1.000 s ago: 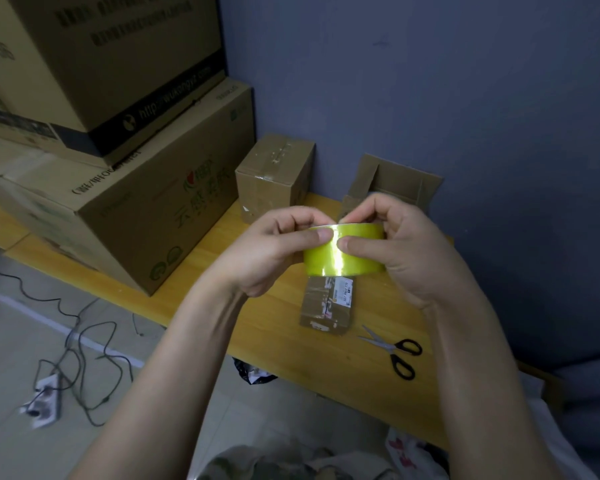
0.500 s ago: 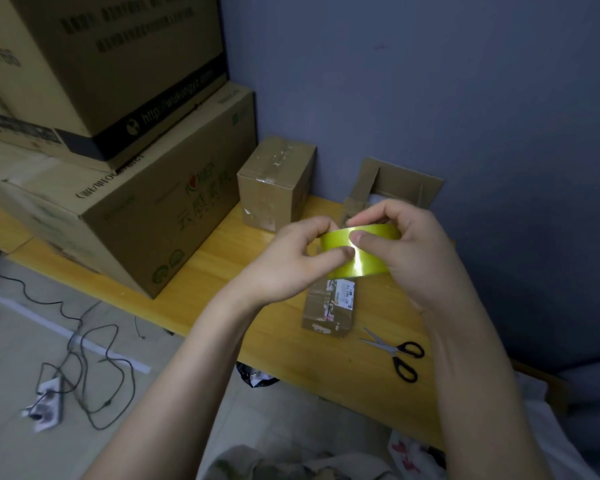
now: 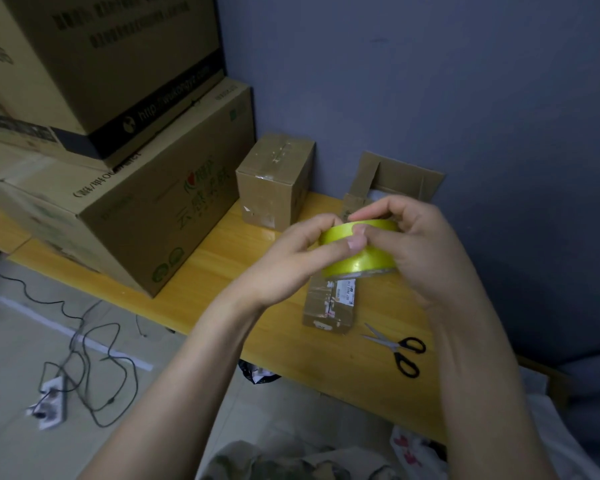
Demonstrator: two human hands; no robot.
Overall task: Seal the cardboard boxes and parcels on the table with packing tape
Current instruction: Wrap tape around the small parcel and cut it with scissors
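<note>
While I held the glossy yellow-green roll of packing tape (image 3: 357, 251) above the yellow wooden table (image 3: 222, 258), both hands were closed on it. My left hand (image 3: 291, 261) pinched its left side. My right hand (image 3: 420, 247) curled round the right side and far rim, and the two thumb tips met on the near face.

I judged the roll light and stiff, with a slick band (the shine suggested as much). It seemed best held by its rims, leaving the band free for a nail to find the loose end; whether that end had lifted, I could not tell.

The roll sat nearly flat, its hole axis roughly up and down, its band facing me. It hung over the far end of the small brown cardboard parcel with a white label (image 3: 329, 306), whose length ran near to far. Black-handled scissors (image 3: 400, 351) lay just right of the parcel.
</note>
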